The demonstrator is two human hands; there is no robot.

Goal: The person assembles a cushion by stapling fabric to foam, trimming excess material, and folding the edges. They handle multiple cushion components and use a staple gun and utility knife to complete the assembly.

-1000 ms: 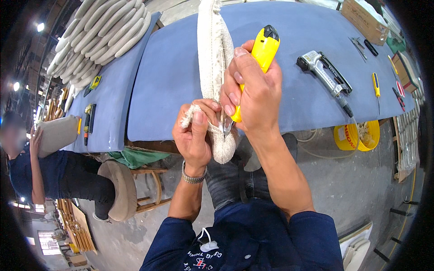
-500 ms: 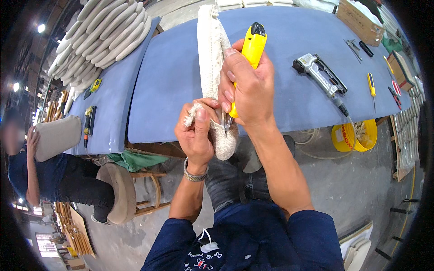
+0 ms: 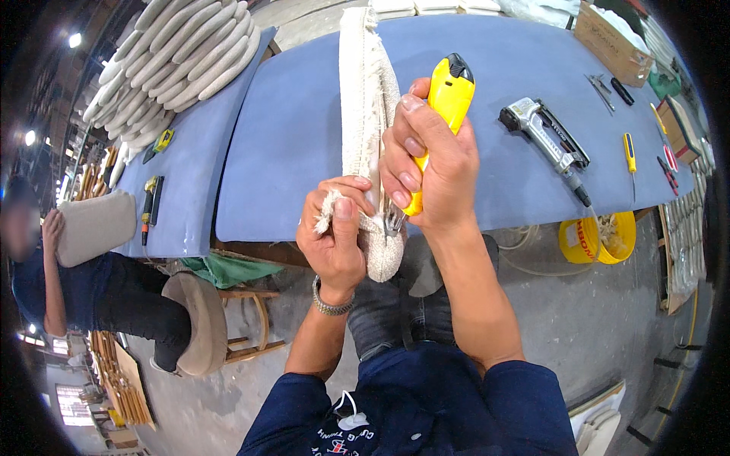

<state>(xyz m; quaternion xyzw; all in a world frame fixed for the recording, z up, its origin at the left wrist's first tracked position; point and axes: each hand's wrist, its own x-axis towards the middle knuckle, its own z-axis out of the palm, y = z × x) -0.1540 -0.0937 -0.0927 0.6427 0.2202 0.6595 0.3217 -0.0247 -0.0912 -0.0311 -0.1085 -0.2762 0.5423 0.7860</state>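
Observation:
A long, narrow, off-white upholstered cushion stands on edge, its frayed fabric seam facing up and its near end jutting past the table's front edge. My left hand is closed at that near end, pinching a frayed fabric flap between thumb and fingers. In my right hand is a yellow utility knife, black end up, its tip pointing down at the cushion's near end beside the left fingers. Whether the blade is touching the fabric I cannot tell.
On the blue-covered table lie a staple gun with a hose and a yellow-handled screwdriver. A yellow bucket stands below. At left, a seated person holds a grey cushion near stacked cushions.
The knife and my right hand have shifted slightly right and down. The cushion's near end has come a little lower in view, with my left hand still on the flap.

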